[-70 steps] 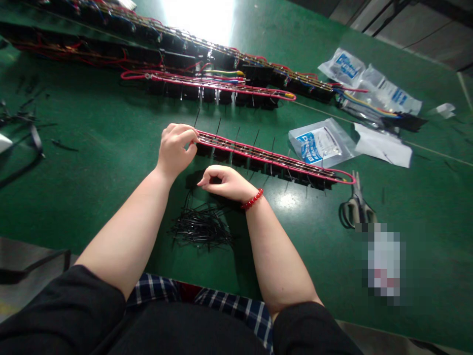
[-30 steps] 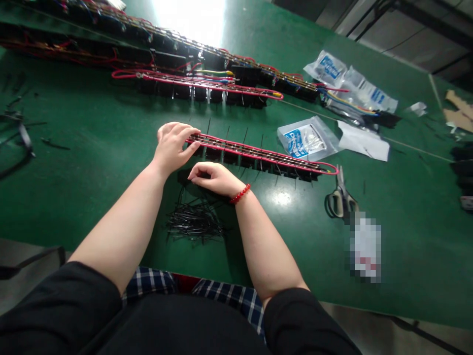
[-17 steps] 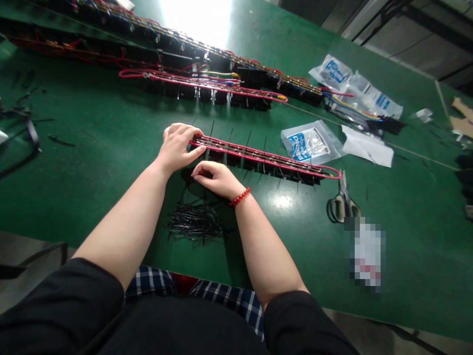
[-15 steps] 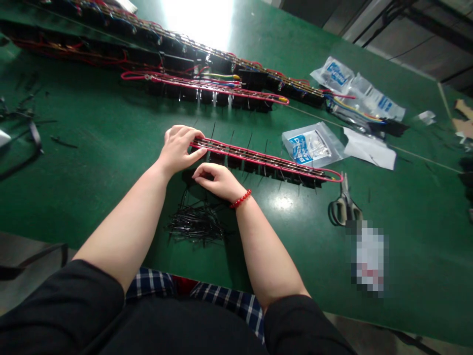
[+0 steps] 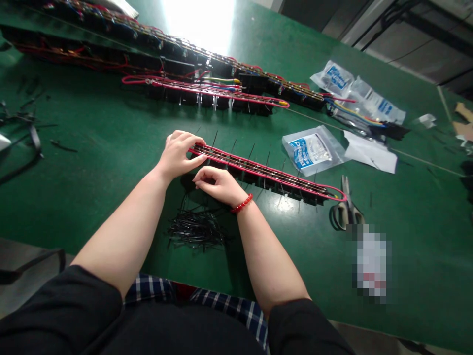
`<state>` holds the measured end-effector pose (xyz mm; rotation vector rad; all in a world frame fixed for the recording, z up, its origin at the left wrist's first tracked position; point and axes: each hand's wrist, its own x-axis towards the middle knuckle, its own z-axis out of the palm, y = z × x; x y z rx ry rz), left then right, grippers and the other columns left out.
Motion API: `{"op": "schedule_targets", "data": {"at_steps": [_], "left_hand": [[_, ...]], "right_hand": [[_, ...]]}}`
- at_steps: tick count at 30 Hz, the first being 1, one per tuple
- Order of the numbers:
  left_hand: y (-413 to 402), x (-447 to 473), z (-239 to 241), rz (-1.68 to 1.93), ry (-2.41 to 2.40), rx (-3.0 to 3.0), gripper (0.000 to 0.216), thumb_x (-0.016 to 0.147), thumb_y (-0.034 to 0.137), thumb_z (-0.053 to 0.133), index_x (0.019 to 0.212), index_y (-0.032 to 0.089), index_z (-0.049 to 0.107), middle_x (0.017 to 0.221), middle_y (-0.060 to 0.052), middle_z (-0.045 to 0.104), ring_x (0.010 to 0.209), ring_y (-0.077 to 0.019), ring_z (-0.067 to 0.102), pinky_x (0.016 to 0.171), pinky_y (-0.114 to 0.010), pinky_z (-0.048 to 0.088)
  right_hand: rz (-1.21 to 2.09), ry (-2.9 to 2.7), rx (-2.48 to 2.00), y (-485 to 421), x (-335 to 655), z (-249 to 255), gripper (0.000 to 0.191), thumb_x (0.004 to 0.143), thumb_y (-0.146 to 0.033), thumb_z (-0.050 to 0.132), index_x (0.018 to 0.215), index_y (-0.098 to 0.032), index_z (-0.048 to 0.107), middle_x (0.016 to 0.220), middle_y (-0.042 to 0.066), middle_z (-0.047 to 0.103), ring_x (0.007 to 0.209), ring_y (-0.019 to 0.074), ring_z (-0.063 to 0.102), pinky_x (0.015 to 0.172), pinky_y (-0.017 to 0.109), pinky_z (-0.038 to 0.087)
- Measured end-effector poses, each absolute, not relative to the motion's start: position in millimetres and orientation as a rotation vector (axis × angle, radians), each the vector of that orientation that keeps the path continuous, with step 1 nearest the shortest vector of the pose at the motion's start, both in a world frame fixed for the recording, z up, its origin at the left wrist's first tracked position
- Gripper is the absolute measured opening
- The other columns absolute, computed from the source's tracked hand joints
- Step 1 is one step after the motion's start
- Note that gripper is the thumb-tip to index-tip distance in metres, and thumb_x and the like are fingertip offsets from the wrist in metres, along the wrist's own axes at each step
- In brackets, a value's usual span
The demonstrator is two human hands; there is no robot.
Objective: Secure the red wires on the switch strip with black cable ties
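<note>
My left hand is closed around the left end of a long black strip that has red wire looped along its top. Thin black cable ties stand up from the strip along its length. Just below that end, my right hand, with a red bead bracelet at the wrist, has its thumb and fingertips pinched together. What lies in that pinch is too small to make out. A pile of black cable ties rests on the green table in front of the right hand.
Scissors lie by the strip's right end. Beyond the strip are a clear plastic bag and white paper. A second wired strip and longer wired assemblies stretch across the back. Loose black straps are at left.
The strip's right end has swung slightly toward me, now overlapping the scissor blades. Both hands keep nearly the same pose, and the whole view has shifted a little.
</note>
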<state>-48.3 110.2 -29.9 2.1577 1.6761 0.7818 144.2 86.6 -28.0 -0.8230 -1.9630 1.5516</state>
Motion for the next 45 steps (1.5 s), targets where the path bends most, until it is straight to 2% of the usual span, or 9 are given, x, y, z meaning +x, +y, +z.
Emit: {"op": "schedule_targets", "data": {"at_steps": [3, 9, 13, 17, 23, 31, 38, 41, 45], "left_hand": [[110, -49, -31, 0.804, 1.667, 2.164, 0.030, 0.086, 0.045, 0.061, 0.110, 0.028, 0.069, 0.113, -0.004, 0.070, 0.115, -0.0287, 0.052, 0.108, -0.049, 0.036], [111, -49, -32, 0.793, 1.637, 2.190, 0.035, 0.085, 0.050, 0.062, 0.110, 0.027, 0.070, 0.112, -0.005, 0.071, 0.115, -0.0292, 0.054, 0.106, -0.048, 0.038], [108, -46, -30, 0.808, 1.587, 2.211, 0.033, 0.084, 0.050, 0.065, 0.107, 0.028, 0.073, 0.108, -0.004, 0.074, 0.108, -0.0267, 0.060, 0.109, -0.048, 0.036], [106, -43, -27, 0.798, 1.508, 2.239, 0.032, 0.082, 0.051, 0.070, 0.104, 0.029, 0.074, 0.104, -0.002, 0.077, 0.102, -0.0246, 0.066, 0.113, -0.049, 0.033], [105, -42, -25, 0.812, 1.459, 2.242, 0.035, 0.081, 0.055, 0.070, 0.102, 0.028, 0.075, 0.103, -0.003, 0.078, 0.099, -0.0242, 0.069, 0.105, -0.044, 0.040], [105, -42, -25, 0.820, 1.449, 2.253, 0.036, 0.081, 0.055, 0.069, 0.104, 0.027, 0.075, 0.106, -0.003, 0.078, 0.103, -0.0253, 0.069, 0.100, -0.043, 0.042], [105, -42, -26, 0.824, 1.453, 2.246, 0.036, 0.081, 0.054, 0.070, 0.104, 0.028, 0.075, 0.107, -0.003, 0.078, 0.103, -0.0258, 0.069, 0.100, -0.043, 0.042], [104, -42, -26, 0.839, 1.447, 2.254, 0.036, 0.081, 0.054, 0.070, 0.104, 0.027, 0.075, 0.107, -0.003, 0.078, 0.103, -0.0254, 0.069, 0.100, -0.043, 0.042], [104, -42, -26, 0.822, 1.455, 2.250, 0.036, 0.081, 0.054, 0.070, 0.106, 0.028, 0.075, 0.108, -0.003, 0.078, 0.104, -0.0258, 0.069, 0.101, -0.044, 0.042]], "right_hand": [[1.589, -1.850, -0.814, 85, 141, -23, 0.009, 0.088, -0.028, 0.062, 0.089, -0.019, 0.064, 0.085, 0.001, 0.069, 0.080, 0.0137, 0.067, 0.078, 0.030, 0.056], [1.386, -1.585, -0.954, 77, 138, 11, 0.024, 0.097, -0.045, 0.056, 0.108, -0.025, 0.061, 0.093, 0.001, 0.068, 0.064, 0.0090, 0.061, 0.057, 0.024, 0.055], [1.175, -1.468, -1.011, 82, 149, 25, 0.026, 0.099, -0.048, 0.054, 0.113, -0.027, 0.060, 0.096, 0.001, 0.067, 0.067, 0.0091, 0.063, 0.059, 0.024, 0.056], [1.029, -1.396, -1.077, 96, 162, 16, 0.025, 0.100, -0.045, 0.053, 0.116, -0.028, 0.061, 0.101, 0.003, 0.067, 0.075, 0.0109, 0.066, 0.064, 0.026, 0.058], [1.006, -1.377, -1.162, 106, 171, -4, 0.027, 0.100, -0.040, 0.052, 0.124, -0.029, 0.059, 0.105, 0.005, 0.067, 0.083, 0.0137, 0.068, 0.074, 0.029, 0.061], [0.951, -1.342, -1.207, 106, 165, -18, 0.015, 0.095, -0.037, 0.060, 0.103, -0.025, 0.063, 0.096, 0.002, 0.069, 0.079, 0.0118, 0.068, 0.077, 0.029, 0.061], [0.961, -1.324, -1.225, 108, 167, -20, 0.013, 0.094, -0.037, 0.061, 0.099, -0.025, 0.064, 0.094, 0.001, 0.070, 0.077, 0.0121, 0.067, 0.076, 0.030, 0.060], [0.907, -1.416, -1.214, 108, 167, -19, 0.012, 0.094, -0.035, 0.061, 0.096, -0.025, 0.066, 0.092, 0.001, 0.070, 0.079, 0.0141, 0.067, 0.077, 0.031, 0.058], [0.732, -1.648, -1.248, 107, 168, -14, 0.011, 0.093, -0.031, 0.061, 0.089, -0.025, 0.069, 0.090, 0.003, 0.072, 0.089, 0.0196, 0.065, 0.088, 0.038, 0.054]]}}
